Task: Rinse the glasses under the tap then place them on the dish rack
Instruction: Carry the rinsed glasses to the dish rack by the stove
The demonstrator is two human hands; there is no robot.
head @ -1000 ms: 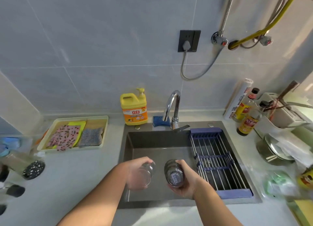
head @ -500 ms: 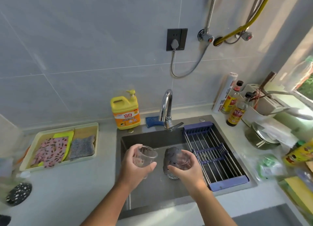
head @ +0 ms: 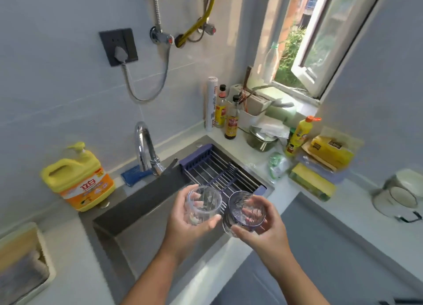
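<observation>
Clear ribbed glass fills both hands. The left hand (head: 183, 224) wraps its fingers round one tumbler (head: 203, 204), and the right hand (head: 265, 233) cups a second tumbler (head: 246, 211) from below. Both mouths tilt toward the camera, above the near right part of the dark sink (head: 142, 204). The two rims look almost touching, so a small inward nudge could knock them together and chip one. Farther back, no water shows at the chrome tap (head: 144, 149); once wet, either glass might slip. The dish rack (head: 219, 169) spans the sink's right end just beyond, and a glass set off-centre on its spaced bars could tip.
</observation>
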